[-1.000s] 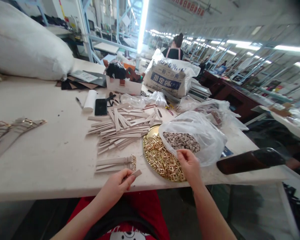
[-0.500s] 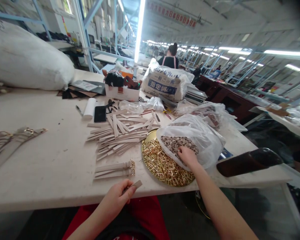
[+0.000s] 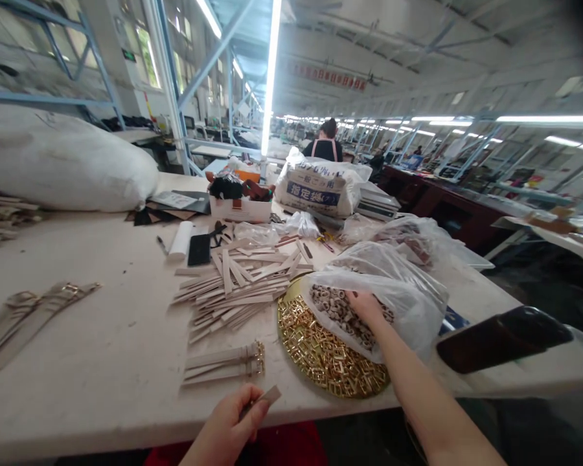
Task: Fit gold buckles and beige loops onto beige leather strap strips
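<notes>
My left hand (image 3: pixel 238 414), at the table's front edge, is closed around a short beige strap (image 3: pixel 272 395) whose squared end sticks out past the thumb. My right hand (image 3: pixel 366 307) reaches into an open clear plastic bag (image 3: pixel 393 291) and touches the small beige strap loops (image 3: pixel 328 299) inside. Its fingertips are sunk among the loops, so their grip is hidden. The bag lies partly over a round gold tray (image 3: pixel 301 285) heaped with gold buckles (image 3: pixel 320 349). Left of the tray lie several straps with buckles on their ends (image 3: pixel 223 366).
Loose beige strips (image 3: pixel 238 285) are piled behind the buckled straps. A phone (image 3: pixel 199 250) and a white roll (image 3: pixel 181 241) lie further back. More buckled straps (image 3: pixel 39 317) rest at left. A dark cylindrical object (image 3: pixel 502 340) lies at right. Someone in dark clothing (image 3: pixel 324 147) is in the background.
The view has tilted up, so things sit lower in the picture. My right hand has gone deeper into the loops. My left hand still holds the strap.
</notes>
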{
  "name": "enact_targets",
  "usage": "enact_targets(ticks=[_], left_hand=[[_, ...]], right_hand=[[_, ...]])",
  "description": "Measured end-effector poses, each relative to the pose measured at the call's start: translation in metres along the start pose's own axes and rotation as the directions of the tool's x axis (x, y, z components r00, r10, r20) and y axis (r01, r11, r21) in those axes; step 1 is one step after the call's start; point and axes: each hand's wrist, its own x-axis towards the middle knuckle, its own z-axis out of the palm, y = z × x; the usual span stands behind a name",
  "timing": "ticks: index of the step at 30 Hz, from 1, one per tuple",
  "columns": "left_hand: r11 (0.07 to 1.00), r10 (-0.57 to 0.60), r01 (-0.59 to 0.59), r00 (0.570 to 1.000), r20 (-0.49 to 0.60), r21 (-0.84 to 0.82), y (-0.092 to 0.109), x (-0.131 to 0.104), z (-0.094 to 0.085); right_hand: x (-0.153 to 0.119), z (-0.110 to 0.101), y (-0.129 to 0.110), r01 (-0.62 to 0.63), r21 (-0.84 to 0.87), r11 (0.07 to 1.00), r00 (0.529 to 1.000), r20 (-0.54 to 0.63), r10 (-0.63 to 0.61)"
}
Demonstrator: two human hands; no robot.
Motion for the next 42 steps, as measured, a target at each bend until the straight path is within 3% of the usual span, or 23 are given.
enact_targets(ticks=[7, 11, 13, 17, 19, 28, 32, 34, 35, 37, 39, 42], left_hand=[[1.000, 0.006, -0.007, 0.999, 0.047, 0.029, 0.006, 0.005, 0.004], [1.000, 0.004, -0.004, 1.000, 0.029, 0.021, 0.005, 0.002, 0.000], [1.000, -0.001, 0.000, 1.000, 0.013, 0.015, 0.004, 0.000, -0.002], [1.000, 0.006, -0.006, 1.000, 0.004, 0.003, 0.006, 0.000, -0.005], [1.000, 0.022, -0.022, 1.000, -0.003, -0.007, 0.008, 0.000, -0.006], [0.999, 0.025, -0.026, 0.999, -0.034, -0.041, 0.003, -0.003, -0.007], [0.998, 0.028, -0.029, 0.999, -0.019, -0.051, 0.004, -0.003, -0.008], [0.998, 0.044, -0.045, 0.999, -0.026, -0.048, 0.011, -0.002, -0.010], [0.997, 0.058, -0.060, 0.998, -0.036, -0.044, 0.015, -0.001, -0.010], [0.994, 0.093, -0.096, 0.994, -0.060, -0.048, 0.026, 0.002, -0.012], [0.989, 0.108, -0.116, 0.991, -0.085, -0.092, 0.036, 0.005, -0.012], [0.975, 0.056, -0.075, 0.994, -0.094, -0.209, 0.042, 0.010, -0.012]], right_hand=[[-0.055, -0.005, 0.006, 0.197, 0.062, 0.978, 0.980, 0.028, -0.199], [-0.074, -0.018, 0.008, 0.258, 0.098, 0.961, 0.961, -0.125, -0.246], [-0.077, -0.021, 0.007, 0.245, 0.175, 0.954, 0.958, -0.192, -0.211], [-0.076, -0.020, 0.002, 0.049, 0.331, 0.942, 0.989, -0.147, 0.000], [-0.074, -0.017, 0.000, 0.008, 0.367, 0.930, 0.989, -0.140, 0.047], [-0.075, -0.013, -0.003, 0.044, 0.352, 0.935, 0.979, -0.199, 0.029], [-0.080, -0.022, -0.013, 0.072, 0.417, 0.906, 0.974, -0.223, 0.026], [-0.089, -0.033, -0.028, 0.047, 0.582, 0.812, 0.987, -0.151, 0.051], [-0.097, -0.039, -0.037, 0.012, 0.692, 0.721, 0.995, -0.079, 0.059], [-0.118, -0.048, -0.061, -0.125, 0.883, 0.452, 0.991, 0.135, 0.011], [-0.142, -0.052, -0.087, -0.312, 0.932, 0.186, 0.937, 0.334, -0.101], [-0.173, -0.047, -0.121, -0.491, 0.871, -0.013, 0.836, 0.467, -0.287]])
